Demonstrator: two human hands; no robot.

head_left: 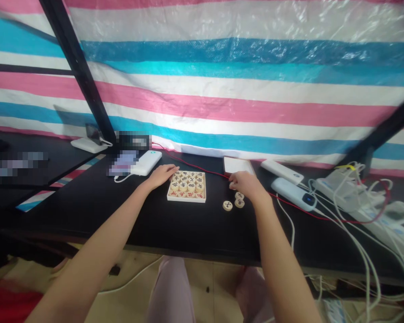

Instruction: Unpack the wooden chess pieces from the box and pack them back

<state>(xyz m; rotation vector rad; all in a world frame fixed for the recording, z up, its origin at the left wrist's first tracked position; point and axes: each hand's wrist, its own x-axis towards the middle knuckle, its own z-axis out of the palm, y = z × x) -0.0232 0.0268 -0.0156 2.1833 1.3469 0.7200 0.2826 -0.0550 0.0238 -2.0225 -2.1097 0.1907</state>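
Observation:
A white box (pixel 186 199) on the black table holds rows of round wooden Chinese chess pieces (pixel 191 185), black-marked in the back rows and red-marked in the front row. My left hand (pixel 163 175) is at the box's far left corner, its fingers closed against the edge. Right of the box, my right hand (pixel 247 183) pinches a Chinese chess piece (pixel 232 185), partly covered by the fingers. Three more pieces lie on the table just below that hand, one loose piece (pixel 227 205) slightly apart to the left.
Behind my right hand lies a white box lid (pixel 237 165). White and pale blue power banks (pixel 294 194), a power strip (pixel 366 206) and tangled cables fill the right. A red cable (pixel 191 165) crosses behind the box. Another white power bank (pixel 147 162) and a blurred phone lie left.

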